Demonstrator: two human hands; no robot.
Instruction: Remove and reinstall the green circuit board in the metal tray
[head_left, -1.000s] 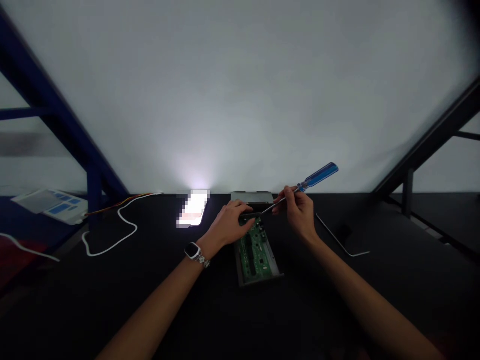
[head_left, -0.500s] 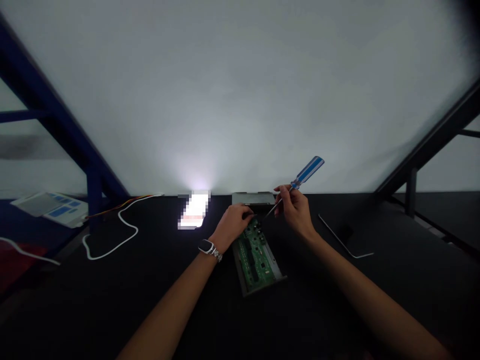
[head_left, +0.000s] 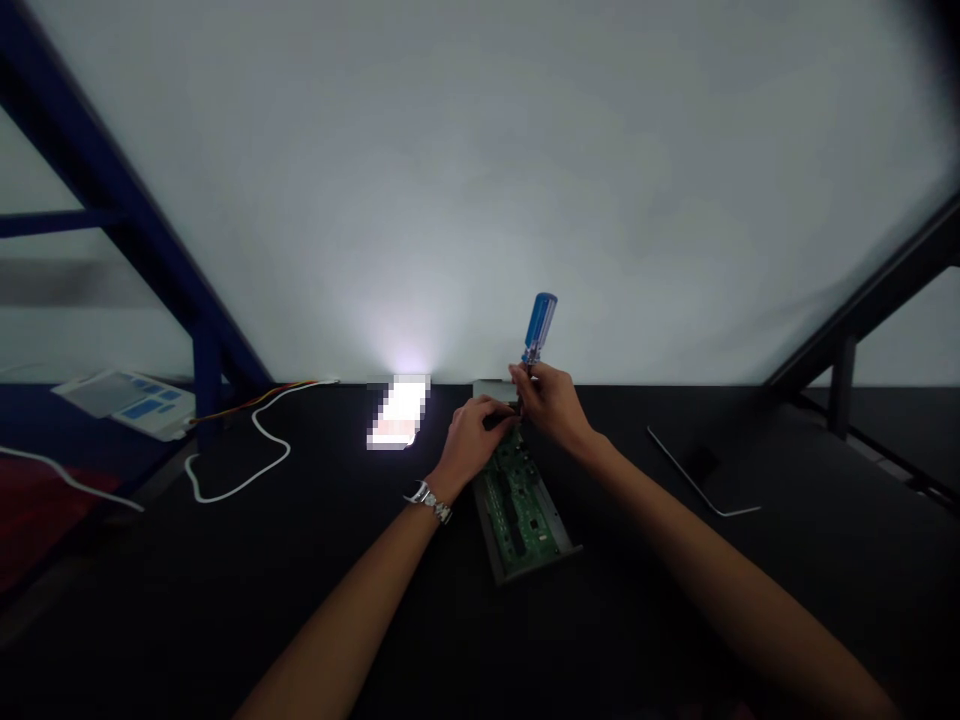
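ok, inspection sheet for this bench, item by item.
Surface: black table, dimly lit.
Job's things: green circuit board in a metal housing; screwdriver, handle up.
Clutter: bent metal rod at right; bright pixelated object at left; silver metal part behind.
Hands: right hand grips the screwdriver; left hand at the board's far end, contact unclear.
Cables: white cable, loosely curved; coloured wires near a white panel.
Surroundings: pale wall, blue frame left, dark frame right.

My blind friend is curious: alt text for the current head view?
A person's right hand holds a blue-handled screwdriver nearly upright at the far end of a green circuit board, the left hand beside it. Left of them, a bright pixelated object glows.
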